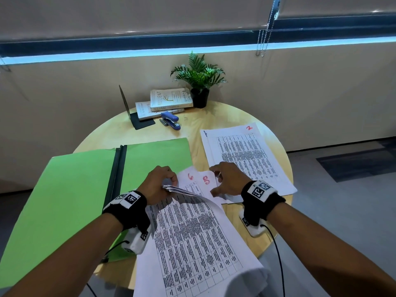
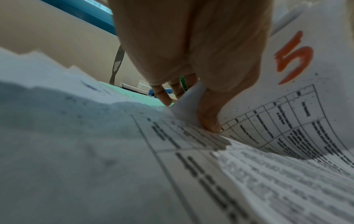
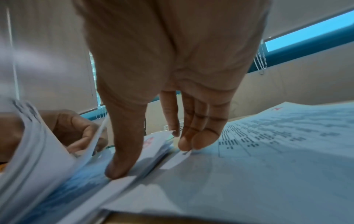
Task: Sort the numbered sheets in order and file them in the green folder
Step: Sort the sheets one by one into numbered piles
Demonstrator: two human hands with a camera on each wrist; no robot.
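Note:
A green folder point(image 1: 64, 189) lies open on the left of the round table point(image 1: 225, 116). My left hand point(image 1: 169, 183) pinches the top corner of several printed sheets point(image 1: 192, 232) and curls them up and back toward me. Under them lie sheets marked 6 point(image 1: 189, 176) and 5 point(image 1: 206, 180). The 5 point(image 2: 293, 60) also shows in the left wrist view, beside my left thumb point(image 2: 208, 124). My right hand point(image 1: 216, 181) is spread, its thumb point(image 3: 118, 169) pressing the uncovered sheets and its fingertips point(image 3: 191, 142) on a separate pile point(image 1: 242, 155) topped by sheet 2.
At the back of the table stand a potted plant point(image 1: 199, 82), stacked books point(image 1: 169, 99), a black bookend point(image 1: 132, 116) and a blue stapler point(image 1: 170, 121). The folder and the lifted sheets overhang the near table edge.

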